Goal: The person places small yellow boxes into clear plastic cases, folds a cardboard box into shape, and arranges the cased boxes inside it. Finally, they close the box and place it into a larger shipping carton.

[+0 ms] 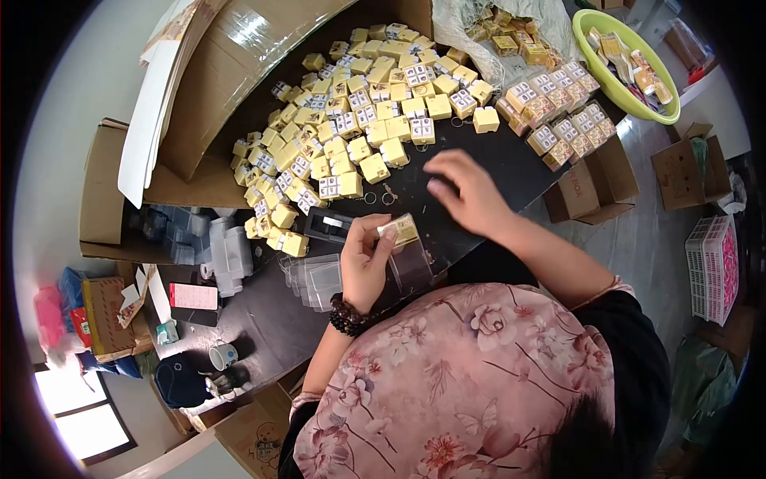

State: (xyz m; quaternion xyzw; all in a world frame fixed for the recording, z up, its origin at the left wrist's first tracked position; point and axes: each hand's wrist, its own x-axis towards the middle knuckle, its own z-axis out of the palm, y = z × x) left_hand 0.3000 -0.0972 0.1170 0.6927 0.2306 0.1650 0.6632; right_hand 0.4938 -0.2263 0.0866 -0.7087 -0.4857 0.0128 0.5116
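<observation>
My left hand [365, 262], with a dark bead bracelet at the wrist, is closed on a small yellow cube [401, 231] that seems to sit in clear plastic packaging. Its thumb lies over the near side. My right hand [467, 191] hovers above the black table [447, 168], up and to the right of it, fingers loosely bent and apart, nothing in them. Beyond both hands spreads a large pile of yellow cubes [373, 168], some with white printed faces and metal key rings. Flat clear plastic boxes [315, 279] lie beside my left wrist, and a black tray [328, 225] lies behind it.
Rows of packed boxes [558, 96] stand at the table's right, near a green basin [582, 40] and a plastic bag [463, 32]. Cardboard [215, 72] borders the pile. Leftward are a phone [194, 296] and a cup [223, 356]. Open cartons [594, 188] stand below, right.
</observation>
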